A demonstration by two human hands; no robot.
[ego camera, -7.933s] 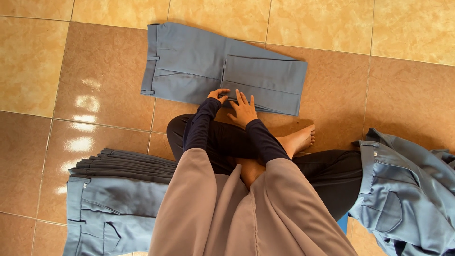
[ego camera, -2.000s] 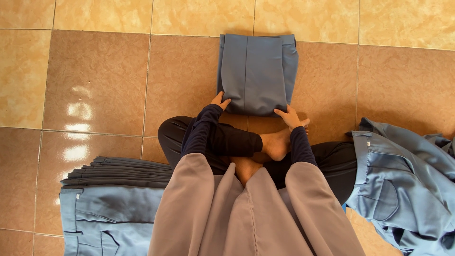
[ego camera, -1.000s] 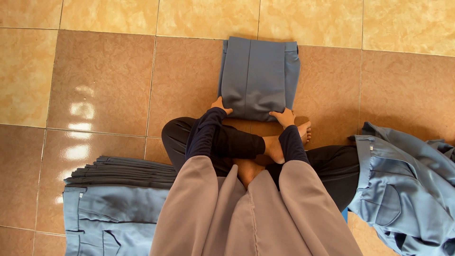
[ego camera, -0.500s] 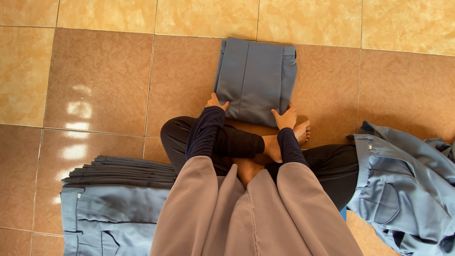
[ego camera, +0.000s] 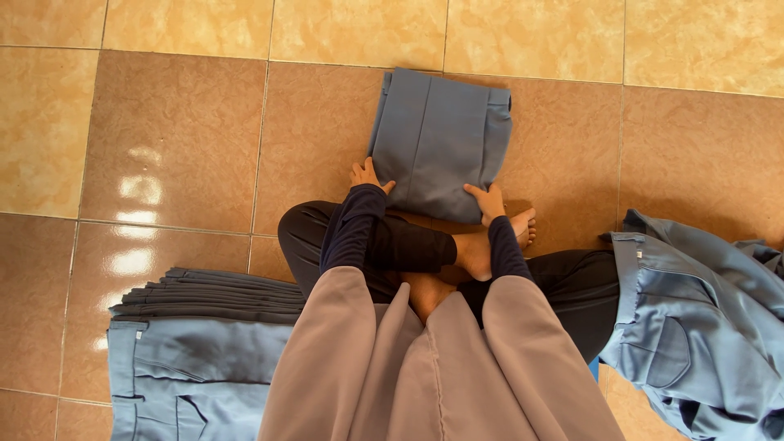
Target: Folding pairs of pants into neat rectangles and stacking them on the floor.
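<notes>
A folded pair of blue-grey trousers (ego camera: 441, 139) lies on the tan floor tiles in front of my crossed legs. My left hand (ego camera: 365, 175) grips its near left corner, fingers curled under the edge. At the near right corner my right hand (ego camera: 488, 198) holds the fabric the same way. Both arms wear dark blue sleeves under a loose taupe garment (ego camera: 433, 367). My bare foot (ego camera: 498, 241) shows just behind the right hand.
A stack of folded blue-grey trousers (ego camera: 204, 343) sits at my left, near the bottom edge. A loose heap of unfolded blue-grey trousers (ego camera: 702, 318) lies at my right. Glossy tan tiles (ego camera: 171, 139) surround everything.
The trousers went from a long half-fold to a compact square. Both hands have moved from pressing its middle to holding its near corners; the bundle has tilted slightly.
</notes>
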